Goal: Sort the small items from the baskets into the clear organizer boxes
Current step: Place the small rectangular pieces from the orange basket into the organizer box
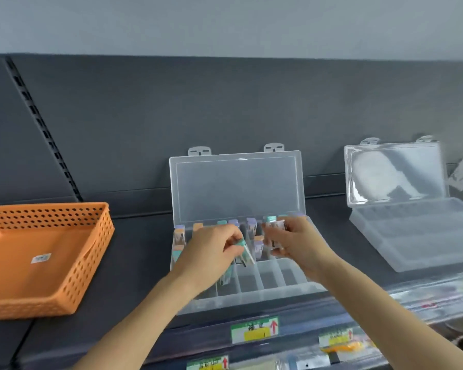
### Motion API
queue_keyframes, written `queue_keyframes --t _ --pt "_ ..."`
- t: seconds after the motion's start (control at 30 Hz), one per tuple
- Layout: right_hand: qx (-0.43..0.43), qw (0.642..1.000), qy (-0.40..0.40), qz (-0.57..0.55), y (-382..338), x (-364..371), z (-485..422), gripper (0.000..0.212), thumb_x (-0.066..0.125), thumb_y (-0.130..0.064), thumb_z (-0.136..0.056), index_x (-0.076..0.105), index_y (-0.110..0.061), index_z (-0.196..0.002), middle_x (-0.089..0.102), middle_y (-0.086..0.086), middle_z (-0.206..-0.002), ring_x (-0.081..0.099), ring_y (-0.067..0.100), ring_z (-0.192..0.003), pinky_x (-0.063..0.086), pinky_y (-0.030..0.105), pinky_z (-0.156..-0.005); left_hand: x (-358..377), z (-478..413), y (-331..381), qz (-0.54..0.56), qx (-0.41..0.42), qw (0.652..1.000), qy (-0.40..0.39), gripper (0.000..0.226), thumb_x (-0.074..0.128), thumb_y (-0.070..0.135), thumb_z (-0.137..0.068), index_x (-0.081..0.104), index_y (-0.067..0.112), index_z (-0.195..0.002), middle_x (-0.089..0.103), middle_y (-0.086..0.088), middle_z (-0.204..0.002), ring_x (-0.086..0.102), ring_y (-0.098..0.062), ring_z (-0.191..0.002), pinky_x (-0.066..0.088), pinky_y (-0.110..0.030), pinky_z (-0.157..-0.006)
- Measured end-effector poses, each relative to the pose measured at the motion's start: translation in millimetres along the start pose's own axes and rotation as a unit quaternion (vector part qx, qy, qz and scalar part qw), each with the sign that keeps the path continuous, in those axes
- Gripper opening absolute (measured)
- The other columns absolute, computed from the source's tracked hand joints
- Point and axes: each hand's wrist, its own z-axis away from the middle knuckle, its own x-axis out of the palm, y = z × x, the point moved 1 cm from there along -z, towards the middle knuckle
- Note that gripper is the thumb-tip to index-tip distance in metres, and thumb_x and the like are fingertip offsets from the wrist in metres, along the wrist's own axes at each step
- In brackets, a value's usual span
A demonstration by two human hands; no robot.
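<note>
Currently the orange basket [102, 249] sits at the left end of the shelf [139, 263], with nothing visible inside but a white sticker [41, 258]. To its right, the left hand [211, 247] hovers over the left half of the open organizer box [251, 297], thumb and fingertips curled in a pinch on a small teal-capped item [241, 243] that hangs slanted, lower end toward the front row. This box stands near the shelf's front edge, its lid leaning up toward the back panel. Similar capped items stand in the back compartments, and the front right cells look bare. The right hand [297, 244] is over the back right of the box, its fingers wrapped round a small bunch of items [277, 227]. A second organizer box [417, 236], lid up, lies near the shelf's right end.

The step in hand seems to be seating the pinched piece. It would go best straightened upright, lowered into a free cell and let go only once its base is inside, with the right hand's bunch kept clear of the standing ones.
</note>
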Motion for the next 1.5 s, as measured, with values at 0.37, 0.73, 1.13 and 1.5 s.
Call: queue_keyframes --t 0.37,0.73,1.13,1.5 --pt "0.011 1.0 0.012 0.018 23.5 -33.9 2.4 0.015 0.068 -0.023 -0.087 0.063 -0.014 -0.097 0.064 0.005 -0.082 0.056 0.014 -0.069 0.048 0.023 -0.06 42.7 -7.6 11.0 -0.174 0.003 0.983 -0.056 0.019 0.056 0.022 -0.094 0.067 0.02 -0.109 0.061 0.005 -0.11 0.057 -0.01 -0.096 0.044 -0.018 -0.079" --pt "-0.119 0.967 -0.003 0.224 34.5 -28.5 5.6 0.012 0.068 -0.023 -0.087 0.057 -0.022 -0.093 0.061 -0.004 -0.082 0.055 0.007 -0.062 0.044 0.01 -0.051 51.0 -1.9 5.4 -0.234 0.029 0.969 -0.068 0.031 0.057 0.023 -0.092 0.059 0.021 -0.123 0.054 0.006 -0.129 0.049 -0.012 -0.117 0.042 -0.025 -0.097" --pt "-0.192 0.889 -0.016 0.415 49.6 -2.4 -1.2 0.019 0.066 -0.021 -0.088 0.063 -0.013 -0.105 0.059 0.004 -0.113 0.059 0.021 -0.089 0.043 0.017 -0.068 44.2 7.4 3.9 -0.218 0.022 0.973 -0.076 0.048 0.058 0.034 -0.092 0.047 0.024 -0.138 0.043 0.007 -0.144 0.037 -0.013 -0.133 0.032 -0.028 -0.109" --pt "-0.119 0.952 0.026 0.281 36.5 -31.5 -2.6 0.026 0.043 -0.012 -0.097 0.061 -0.016 -0.115 0.06 0.003 -0.083 0.053 0.014 -0.062 0.052 0.025 -0.058 40.2 9.5 3.0 -0.207 0.034 0.974 -0.082 0.053 0.051 0.05 -0.091 0.045 0.025 -0.138 0.044 0.008 -0.142 0.039 -0.011 -0.13 0.033 -0.028 -0.107"
